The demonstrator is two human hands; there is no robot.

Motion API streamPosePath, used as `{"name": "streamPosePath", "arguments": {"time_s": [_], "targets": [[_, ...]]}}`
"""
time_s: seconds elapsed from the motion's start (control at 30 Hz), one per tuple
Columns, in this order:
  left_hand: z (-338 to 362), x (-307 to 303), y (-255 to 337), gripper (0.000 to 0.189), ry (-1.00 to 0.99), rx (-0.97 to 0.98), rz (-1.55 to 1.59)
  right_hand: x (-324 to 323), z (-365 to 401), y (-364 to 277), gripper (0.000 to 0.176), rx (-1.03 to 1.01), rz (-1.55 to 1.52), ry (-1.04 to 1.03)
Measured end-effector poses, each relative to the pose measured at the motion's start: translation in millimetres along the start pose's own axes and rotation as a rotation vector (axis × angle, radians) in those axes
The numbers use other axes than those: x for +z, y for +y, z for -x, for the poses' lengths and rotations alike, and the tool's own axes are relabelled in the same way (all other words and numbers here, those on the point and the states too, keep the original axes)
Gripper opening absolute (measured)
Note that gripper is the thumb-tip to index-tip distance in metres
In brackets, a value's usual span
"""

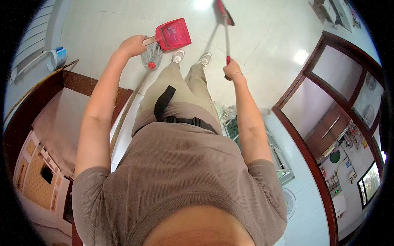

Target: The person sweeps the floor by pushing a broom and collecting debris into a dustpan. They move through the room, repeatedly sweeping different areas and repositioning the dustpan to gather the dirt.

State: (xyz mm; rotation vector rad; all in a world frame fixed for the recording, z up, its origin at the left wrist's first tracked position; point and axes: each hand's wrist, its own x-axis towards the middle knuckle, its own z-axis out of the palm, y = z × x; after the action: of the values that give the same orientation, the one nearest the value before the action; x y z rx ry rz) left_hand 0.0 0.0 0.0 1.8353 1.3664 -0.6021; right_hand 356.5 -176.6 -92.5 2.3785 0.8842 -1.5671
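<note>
My left hand (pixel 134 46) is wrapped round the handle of a red dustpan (pixel 174 35), which hangs in front of my feet at the upper left. Just below that hand, a grey string mop (pixel 152 56) with a red collar leans, its long wooden pole running down past my left leg. On the other side, my right hand (pixel 232 69) grips the red-ended handle of a broom (pixel 227 39). The broom's red head with dark bristles is at the top of the view, away from the dustpan.
Pale floor tiles (pixel 262 41) lie ahead. A white bucket (pixel 56 58) is at the far left. Dark wooden frames (pixel 297 78) stand on both sides. A metal rack (pixel 283 164) with plastic bags is beside my right leg, and a white appliance (pixel 338 14) at the upper right.
</note>
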Motion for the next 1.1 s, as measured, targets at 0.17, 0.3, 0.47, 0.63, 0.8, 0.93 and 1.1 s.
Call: {"name": "streamPosePath", "arguments": {"time_s": [0.17, 0.3, 0.47, 0.63, 0.8, 0.93, 1.1], "targets": [[-8.7, 22.6, -6.7, 0.023, 0.102, 0.059, -0.023, 26.2, 44.5, 28.8, 0.044, -0.206, 0.137, -0.14], [-8.0, 12.4, -16.0, 0.023, 0.138, 0.075, -0.023, -9.7, 102.9, 29.2, 0.052, -0.029, -0.288, -0.345], [-2.6, 2.3, -24.2, 0.026, 0.027, 0.016, -0.061, -37.9, 142.1, 38.3, 0.056, -0.029, -0.452, -0.274], [4.3, -4.7, -38.5, 0.027, 0.101, 0.023, 0.037, -25.0, 102.6, 22.2, 0.05, -0.231, -0.133, -0.013], [-4.9, -2.4, -46.8, 0.026, 0.057, 0.009, 0.027, 25.2, 52.9, -11.4, 0.034, -0.159, -0.062, 0.078], [-9.9, 3.2, -32.3, 0.025, 0.119, 0.034, 0.025, 50.2, 75.2, -23.7, 0.038, -0.163, -0.373, -0.203], [-13.4, 6.3, -29.7, 0.026, 0.083, 0.029, 0.013, 39.9, 104.3, 3.5, 0.051, 0.012, -0.788, -0.472]]}}
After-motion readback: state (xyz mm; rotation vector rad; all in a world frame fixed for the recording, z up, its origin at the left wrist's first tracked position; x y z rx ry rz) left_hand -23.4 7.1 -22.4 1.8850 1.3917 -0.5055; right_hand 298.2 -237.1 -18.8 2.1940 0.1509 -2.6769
